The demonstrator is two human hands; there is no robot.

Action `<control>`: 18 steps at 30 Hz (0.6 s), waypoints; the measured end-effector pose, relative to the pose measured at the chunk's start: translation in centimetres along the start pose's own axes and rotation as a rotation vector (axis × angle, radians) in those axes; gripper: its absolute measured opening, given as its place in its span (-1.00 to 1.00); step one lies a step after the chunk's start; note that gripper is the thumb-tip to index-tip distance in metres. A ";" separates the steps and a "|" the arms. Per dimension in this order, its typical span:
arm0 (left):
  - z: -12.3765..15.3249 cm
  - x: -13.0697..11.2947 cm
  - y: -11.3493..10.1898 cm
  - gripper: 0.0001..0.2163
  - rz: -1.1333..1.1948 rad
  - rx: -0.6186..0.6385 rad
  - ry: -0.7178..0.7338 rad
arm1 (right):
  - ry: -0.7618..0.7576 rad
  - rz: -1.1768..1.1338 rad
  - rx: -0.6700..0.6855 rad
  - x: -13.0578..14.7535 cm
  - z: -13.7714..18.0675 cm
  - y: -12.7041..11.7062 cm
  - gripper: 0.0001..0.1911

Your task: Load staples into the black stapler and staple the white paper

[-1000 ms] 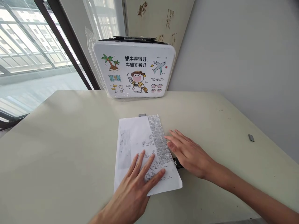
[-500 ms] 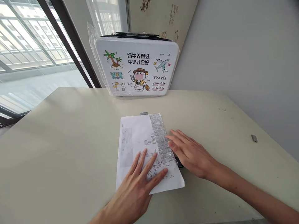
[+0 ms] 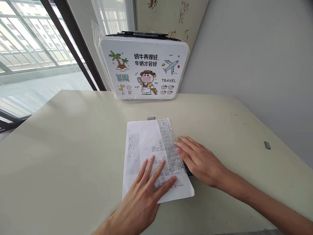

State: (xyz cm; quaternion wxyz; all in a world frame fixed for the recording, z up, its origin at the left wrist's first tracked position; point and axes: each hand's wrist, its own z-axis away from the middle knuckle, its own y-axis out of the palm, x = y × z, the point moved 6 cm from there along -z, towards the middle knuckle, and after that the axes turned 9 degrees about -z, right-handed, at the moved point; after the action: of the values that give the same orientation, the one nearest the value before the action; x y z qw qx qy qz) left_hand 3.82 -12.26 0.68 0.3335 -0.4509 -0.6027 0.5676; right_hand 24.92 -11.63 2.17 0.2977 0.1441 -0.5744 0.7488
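Observation:
A printed sheet of paper (image 3: 144, 137) lies on the table, with lines of small text, a greyish printed patch at its left and a band of dense barcode-like marks down its right side. My left hand (image 3: 146, 192) rests flat on its lower part, fingers spread. My right hand (image 3: 200, 160) is at the sheet's right edge, fingers stretched out, the tips touching or just over the marked band. Under that edge, by my right thumb, a black object (image 3: 187, 170) peeks out, mostly hidden. A small grey piece (image 3: 151, 118) sticks out past the top edge.
A white carry case (image 3: 146, 45) with cartoon travel prints, partly wrapped in clear plastic, stands at the back of the pale table (image 3: 73, 156). A small grey piece (image 3: 267, 145) lies far right. A grey wall (image 3: 256, 49) borders the right, a dark-framed window (image 3: 75, 45) the left.
The whole view has shifted very slightly. Both hands and the sheet keep the same places relative to each other.

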 end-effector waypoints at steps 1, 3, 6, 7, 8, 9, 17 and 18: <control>0.0 0.0 0.0 -0.05 0.001 0.000 -0.003 | -0.002 -0.007 -0.002 0.0 0.0 -0.1 -0.23; 0.0 0.0 0.1 -0.05 0.000 0.003 -0.005 | 0.008 -0.031 0.001 -0.1 0.1 -0.2 -0.25; 0.0 0.0 0.2 -0.06 0.003 0.009 -0.006 | 0.045 -0.070 0.025 -0.3 0.2 -0.5 -0.26; 0.0 0.0 0.2 -0.06 0.005 0.011 -0.006 | 0.053 -0.081 0.028 -0.4 0.3 -0.5 -0.26; 0.0 -0.1 0.2 -0.06 0.006 0.012 -0.003 | 0.058 -0.091 0.027 -0.4 0.3 -0.6 -0.27; 0.0 -0.1 0.3 -0.06 0.005 0.015 -0.001 | 0.059 -0.099 0.023 -0.4 0.3 -0.7 -0.27; 0.0 -0.1 0.3 -0.08 0.000 0.015 -0.005 | 0.067 -0.138 0.013 -0.8 0.3 -0.8 -0.26; 0.0 -0.1 0.3 -0.08 -0.002 0.019 -0.006 | 0.068 -0.139 0.014 -0.8 0.3 -0.8 -0.27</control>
State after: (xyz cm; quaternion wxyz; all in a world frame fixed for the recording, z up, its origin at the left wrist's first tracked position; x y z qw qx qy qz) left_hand 3.91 -12.33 0.41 0.3363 -0.4454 -0.5988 0.5744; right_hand 26.03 -12.03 2.44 0.3671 0.1604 -0.5474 0.7348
